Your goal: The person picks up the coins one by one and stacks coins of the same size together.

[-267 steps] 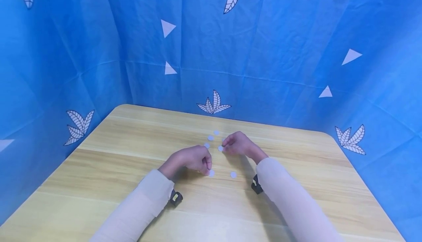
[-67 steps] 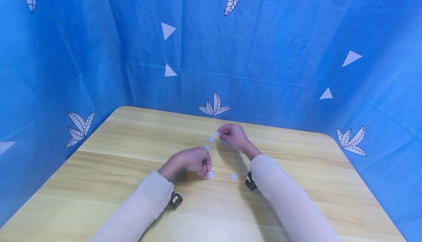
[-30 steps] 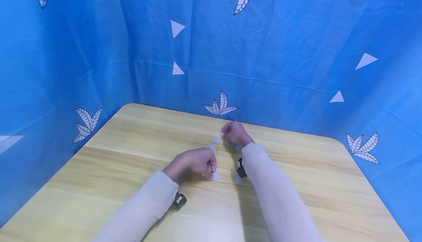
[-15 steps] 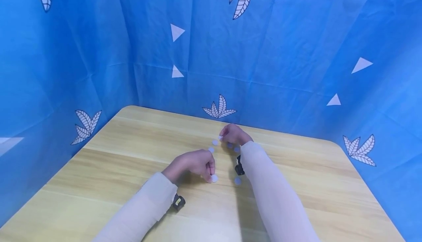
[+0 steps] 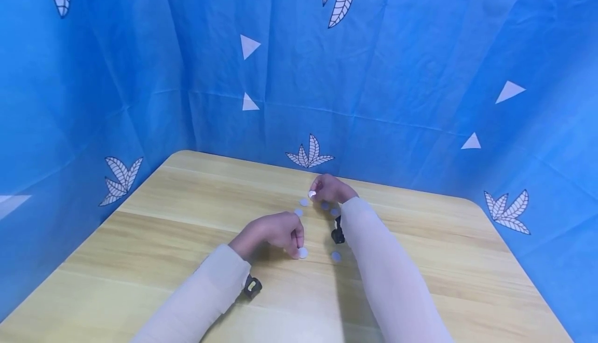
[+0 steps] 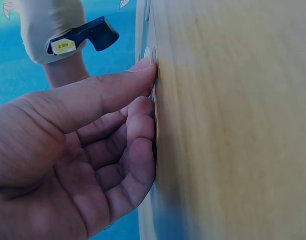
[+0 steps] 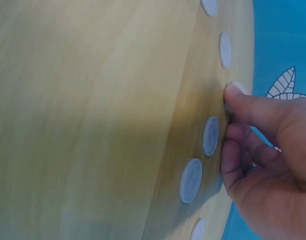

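Several silvery-white coins lie on the wooden table. My left hand (image 5: 280, 231) rests low on the table, fingers curled, pinching the edge of a near coin (image 5: 302, 252); in the left wrist view the thumb tip lies against that coin (image 6: 148, 52). Farther back, my right hand (image 5: 330, 188) has thumb and fingers at the farthest coin (image 5: 312, 194), which glints. The right wrist view shows the thumb on this coin (image 7: 238, 87), its other side hidden by the hand. Two coins (image 7: 210, 136) (image 7: 191, 181) lie flat close beside the curled fingers.
Left of the right hand lie two more coins (image 5: 303, 202) (image 5: 298, 212). Another coin (image 5: 336, 256) sits nearer, beside the right forearm. Blue cloth (image 5: 374, 73) with leaf prints hangs behind the far table edge. Both wrists wear black camera mounts (image 5: 253, 286).
My right hand has moved from a nearer coin back to the farthest one, uncovering two coins on the right. That farthest coin now catches the light. The left hand stays at its coin.
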`<action>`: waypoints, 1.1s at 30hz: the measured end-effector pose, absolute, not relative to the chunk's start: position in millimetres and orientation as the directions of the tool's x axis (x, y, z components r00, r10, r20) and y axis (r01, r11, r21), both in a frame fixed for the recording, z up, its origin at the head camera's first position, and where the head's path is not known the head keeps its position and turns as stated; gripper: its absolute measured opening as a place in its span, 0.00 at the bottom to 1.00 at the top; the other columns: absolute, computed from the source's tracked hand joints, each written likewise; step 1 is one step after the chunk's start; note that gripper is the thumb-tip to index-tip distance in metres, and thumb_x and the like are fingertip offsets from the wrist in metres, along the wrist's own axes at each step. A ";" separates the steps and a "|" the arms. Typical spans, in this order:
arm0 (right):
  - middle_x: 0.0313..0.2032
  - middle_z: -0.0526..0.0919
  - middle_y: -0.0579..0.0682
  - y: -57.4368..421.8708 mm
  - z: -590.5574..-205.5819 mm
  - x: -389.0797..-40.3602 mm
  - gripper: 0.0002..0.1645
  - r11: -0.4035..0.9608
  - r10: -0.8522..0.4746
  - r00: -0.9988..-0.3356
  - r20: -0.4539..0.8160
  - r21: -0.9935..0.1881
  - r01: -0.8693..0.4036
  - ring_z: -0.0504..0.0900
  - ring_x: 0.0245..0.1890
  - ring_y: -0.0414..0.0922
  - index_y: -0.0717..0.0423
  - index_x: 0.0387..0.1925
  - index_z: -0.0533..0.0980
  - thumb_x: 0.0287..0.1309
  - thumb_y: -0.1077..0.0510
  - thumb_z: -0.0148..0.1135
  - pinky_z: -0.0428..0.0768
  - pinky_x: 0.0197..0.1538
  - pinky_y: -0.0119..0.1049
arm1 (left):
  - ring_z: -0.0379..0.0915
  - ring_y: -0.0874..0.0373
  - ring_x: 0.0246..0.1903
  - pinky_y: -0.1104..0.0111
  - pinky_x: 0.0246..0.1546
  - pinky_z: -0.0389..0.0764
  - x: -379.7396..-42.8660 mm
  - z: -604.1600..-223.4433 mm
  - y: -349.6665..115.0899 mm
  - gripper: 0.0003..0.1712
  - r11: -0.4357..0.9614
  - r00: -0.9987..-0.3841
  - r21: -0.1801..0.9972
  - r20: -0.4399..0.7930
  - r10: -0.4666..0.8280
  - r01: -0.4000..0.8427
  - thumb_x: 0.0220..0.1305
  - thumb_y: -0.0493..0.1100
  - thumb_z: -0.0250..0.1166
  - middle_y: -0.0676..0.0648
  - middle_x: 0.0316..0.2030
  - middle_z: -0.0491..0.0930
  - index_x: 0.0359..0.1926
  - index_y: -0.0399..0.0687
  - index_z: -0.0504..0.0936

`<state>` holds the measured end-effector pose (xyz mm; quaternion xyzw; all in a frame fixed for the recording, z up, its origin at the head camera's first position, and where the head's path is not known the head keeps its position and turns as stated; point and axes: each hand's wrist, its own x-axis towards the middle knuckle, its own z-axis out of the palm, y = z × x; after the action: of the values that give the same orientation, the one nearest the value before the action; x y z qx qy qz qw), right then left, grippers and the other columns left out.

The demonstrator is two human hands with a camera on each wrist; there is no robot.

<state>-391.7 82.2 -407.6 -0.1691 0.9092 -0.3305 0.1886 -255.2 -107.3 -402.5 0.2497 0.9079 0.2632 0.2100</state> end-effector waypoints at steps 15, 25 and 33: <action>0.39 0.84 0.53 81.9 -413.9 -390.7 0.12 0.682 -0.435 -0.891 -0.132 -0.694 -0.230 0.80 0.41 0.48 0.63 0.43 0.81 0.57 0.74 0.63 0.80 0.50 0.38 | 0.73 0.61 0.28 0.67 0.34 0.77 -255.7 -406.8 -108.4 0.10 0.731 -0.782 0.588 -0.249 0.571 0.346 0.53 0.40 0.80 0.55 0.25 0.82 0.26 0.53 0.84; 0.42 0.88 0.56 80.2 -402.1 -393.6 0.10 0.612 -0.492 -0.871 0.003 -0.710 -0.348 0.85 0.44 0.49 0.66 0.43 0.84 0.60 0.73 0.64 0.83 0.51 0.39 | 0.73 0.60 0.29 0.66 0.35 0.76 -256.6 -402.9 -108.5 0.09 0.732 -0.780 0.580 -0.246 0.575 0.357 0.53 0.39 0.80 0.54 0.25 0.81 0.28 0.52 0.85; 0.42 0.89 0.54 83.1 -385.7 -385.9 0.08 0.662 -0.538 -0.843 0.000 -0.619 -0.423 0.86 0.44 0.48 0.62 0.42 0.85 0.63 0.70 0.65 0.84 0.51 0.39 | 0.72 0.60 0.28 0.66 0.34 0.76 -256.3 -404.5 -107.8 0.10 0.733 -0.784 0.590 -0.253 0.567 0.339 0.53 0.39 0.80 0.53 0.25 0.81 0.28 0.52 0.85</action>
<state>-385.9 83.1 -385.7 -0.2648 0.9069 -0.3146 0.0917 -256.3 -107.8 -404.5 0.2500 0.9060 0.2666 0.2134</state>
